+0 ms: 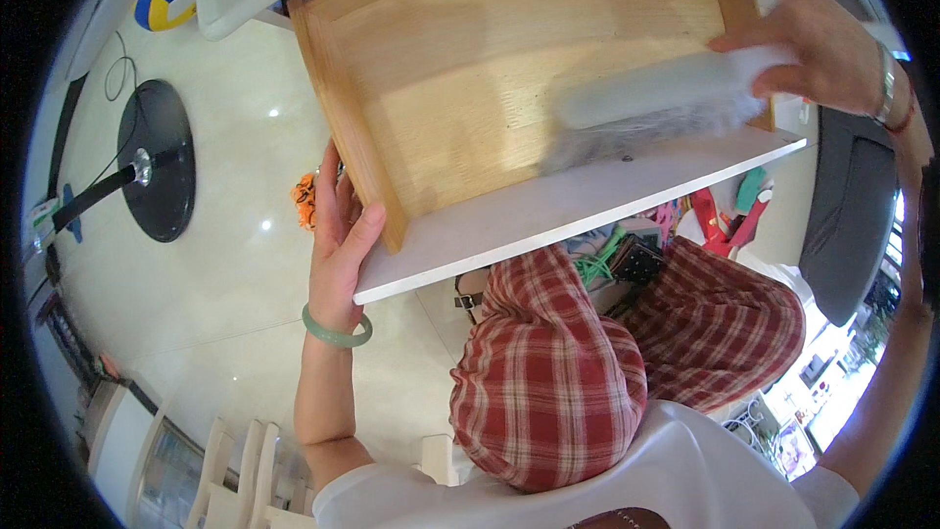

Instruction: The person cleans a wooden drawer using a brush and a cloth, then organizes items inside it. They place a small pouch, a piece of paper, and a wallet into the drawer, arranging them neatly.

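Note:
A wooden drawer [441,88] with a white front panel lies in front of me, its bare inside facing up. My left hand [341,235] grips its left front corner, the thumb on the outer edge and the fingers passing behind the side wall. At the drawer's right end, my right hand [821,51] is closed around the end of a pale brush [651,90]. Its long bristles point toward the front panel and are smeared by motion. The brush lies across the right half of the drawer; whether the bristles touch the wood I cannot tell.
Below the drawer, various small items, including a dark wallet-like thing [636,260] and red straps [710,220], lie on the floor by my knees. An orange bundle [305,201] is beside my left hand. A round black stand base [159,159] stands at left, a dark cushion [850,216] at right.

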